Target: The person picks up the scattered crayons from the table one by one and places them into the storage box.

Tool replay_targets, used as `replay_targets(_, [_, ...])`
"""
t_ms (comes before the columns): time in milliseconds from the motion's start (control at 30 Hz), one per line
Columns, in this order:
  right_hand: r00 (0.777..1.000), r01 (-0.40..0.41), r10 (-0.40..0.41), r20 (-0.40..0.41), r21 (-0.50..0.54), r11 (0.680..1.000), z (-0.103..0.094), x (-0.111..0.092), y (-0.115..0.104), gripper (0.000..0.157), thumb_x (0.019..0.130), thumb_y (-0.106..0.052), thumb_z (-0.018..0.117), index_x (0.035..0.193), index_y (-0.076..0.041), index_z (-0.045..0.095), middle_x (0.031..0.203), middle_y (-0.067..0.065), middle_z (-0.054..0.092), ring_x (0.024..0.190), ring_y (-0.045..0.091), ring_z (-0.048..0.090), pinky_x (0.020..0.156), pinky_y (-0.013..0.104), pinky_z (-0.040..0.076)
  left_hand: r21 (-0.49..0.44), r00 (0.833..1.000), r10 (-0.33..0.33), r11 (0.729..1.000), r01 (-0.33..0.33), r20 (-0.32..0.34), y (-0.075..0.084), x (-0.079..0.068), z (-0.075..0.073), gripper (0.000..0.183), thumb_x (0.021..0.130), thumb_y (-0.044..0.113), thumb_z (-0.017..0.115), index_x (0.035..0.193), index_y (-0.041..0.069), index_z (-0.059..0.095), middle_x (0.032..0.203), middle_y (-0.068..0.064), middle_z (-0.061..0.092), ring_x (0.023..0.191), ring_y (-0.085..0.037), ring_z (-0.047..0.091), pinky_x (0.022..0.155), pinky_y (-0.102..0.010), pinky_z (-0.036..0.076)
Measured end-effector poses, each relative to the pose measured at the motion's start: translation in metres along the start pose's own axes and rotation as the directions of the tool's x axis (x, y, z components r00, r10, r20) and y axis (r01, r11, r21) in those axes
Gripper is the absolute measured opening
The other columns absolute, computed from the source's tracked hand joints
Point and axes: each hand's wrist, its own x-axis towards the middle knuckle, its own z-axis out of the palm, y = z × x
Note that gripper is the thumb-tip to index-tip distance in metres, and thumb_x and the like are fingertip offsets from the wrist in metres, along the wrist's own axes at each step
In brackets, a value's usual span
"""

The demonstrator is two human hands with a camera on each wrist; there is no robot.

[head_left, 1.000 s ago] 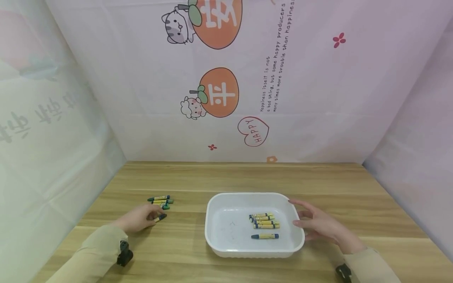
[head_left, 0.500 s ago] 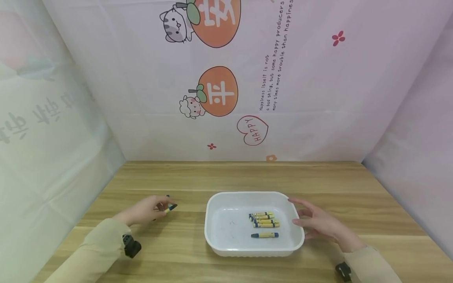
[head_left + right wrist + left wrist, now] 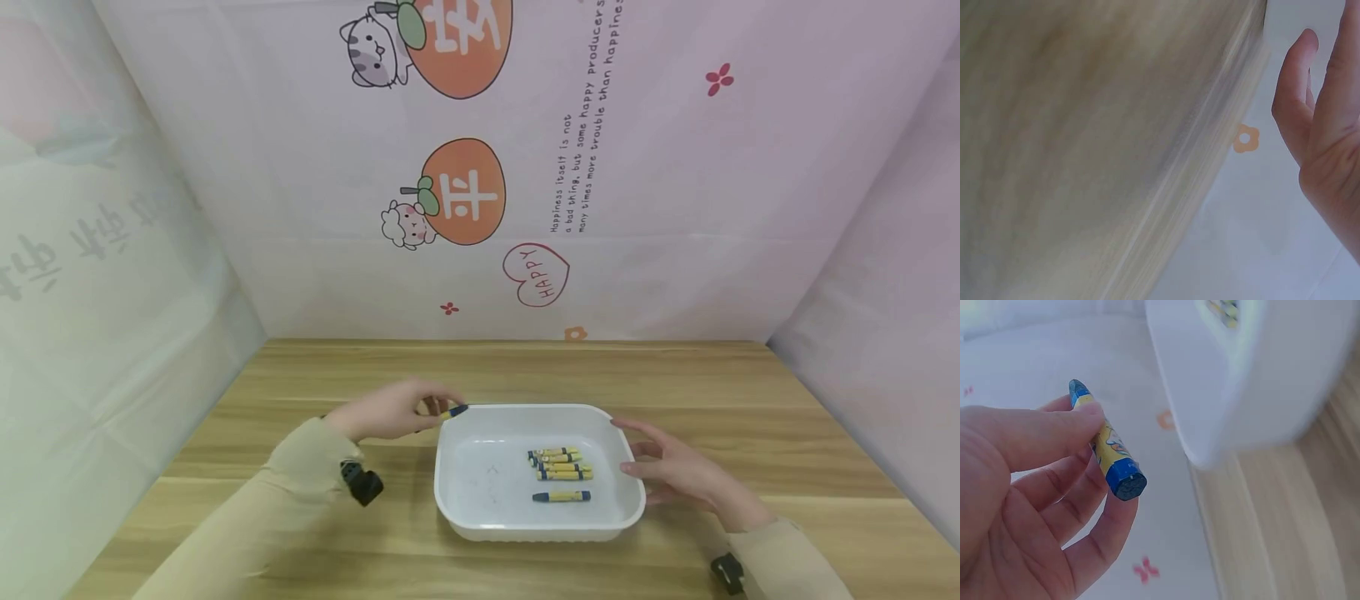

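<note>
Between thumb and fingers, my left hand (image 3: pixel 393 408) pinches a crayon (image 3: pixel 1110 440) with a dark blue-green tip and a yellow label between blue bands. In the head view, the crayon's dark end overlaps the back left corner of a white plastic tub (image 3: pixel 487 533). Inside the tub, several yellow-wrapped crayons (image 3: pixel 564 476) lie in a group. A single dark-tipped crayon (image 3: pixel 561 497) lies in front of them. My right hand (image 3: pixel 678 475) rests against the tub's right side, thumb and index fingertip at the rim and the other fingers along the outer wall.
The wooden table (image 3: pixel 675 375) meets a printed cloth backdrop (image 3: pixel 645 275) at its far edge, with cloth at both sides as well. The left forearm and hand cover the table area where other crayons lay. A black wrist camera (image 3: pixel 362 482) sits on the left cuff.
My left hand has lifted a crayon from the group on the left and carried it right and back to the tub's corner. The right hand and the tub have stayed put.
</note>
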Motion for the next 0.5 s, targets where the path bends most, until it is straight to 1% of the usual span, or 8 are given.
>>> replay_targets(133, [1.000,0.002,-0.002,0.001,-0.009,1.000,0.000,0.000,-0.001,0.082,0.088,-0.012,0.065,0.148,-0.003,0.011,0.132,0.041,0.031,0.095,0.024,0.062,0.077,0.048,0.056,0.012,0.999,0.037,0.999,-0.038,0.018,0.024,0.021,0.003,0.035,0.092,0.012,0.061,0.125,0.021,0.061,0.108,0.002,0.065,0.097,-0.013,0.059,0.079,-0.028,0.051])
replay_targets(233, [1.000,0.007,-0.007,0.008,-0.013,1.000,-0.001,0.001,-0.001,0.082,0.088,-0.012,0.065,0.148,-0.003,0.010,0.131,0.041,0.032,0.094,0.024,0.063,0.076,0.047,0.056,0.019,0.997,0.066,0.998,-0.066,0.039,0.037,0.038,0.011,0.036,0.091,0.012,0.062,0.126,0.021,0.061,0.108,0.003,0.065,0.097,-0.010,0.059,0.081,-0.026,0.051])
replay_targets(333, [1.000,0.010,-0.010,0.012,-0.014,1.000,-0.002,0.002,0.000,0.081,0.088,-0.012,0.065,0.148,-0.003,0.011,0.130,0.040,0.033,0.093,0.024,0.063,0.076,0.048,0.056,0.012,0.993,0.088,0.996,-0.089,0.077,0.047,0.055,0.023,0.036,0.090,0.012,0.064,0.124,0.021,0.062,0.104,0.004,0.065,0.094,-0.007,0.059,0.077,-0.021,0.049])
replay_targets(433, [1.000,0.009,-0.009,0.010,-0.014,1.000,-0.002,0.002,0.000,0.081,0.088,-0.012,0.065,0.148,-0.003,0.011,0.130,0.040,0.033,0.093,0.024,0.063,0.076,0.048,0.056,0.001,0.986,0.112,0.994,-0.113,0.124,0.056,0.072,0.038,0.035,0.089,0.011,0.065,0.122,0.019,0.063,0.100,0.005,0.065,0.091,-0.005,0.058,0.072,-0.018,0.049])
replay_targets(500, [1.000,0.006,-0.006,0.009,-0.014,1.000,-0.001,0.002,0.000,0.081,0.088,-0.013,0.065,0.148,-0.003,0.011,0.130,0.040,0.033,0.093,0.024,0.063,0.075,0.048,0.056,0.001,0.982,0.113,0.993,-0.114,0.150,0.061,0.080,0.048,0.034,0.088,0.013,0.067,0.121,0.019,0.063,0.097,0.006,0.064,0.088,-0.004,0.057,0.069,-0.017,0.049])
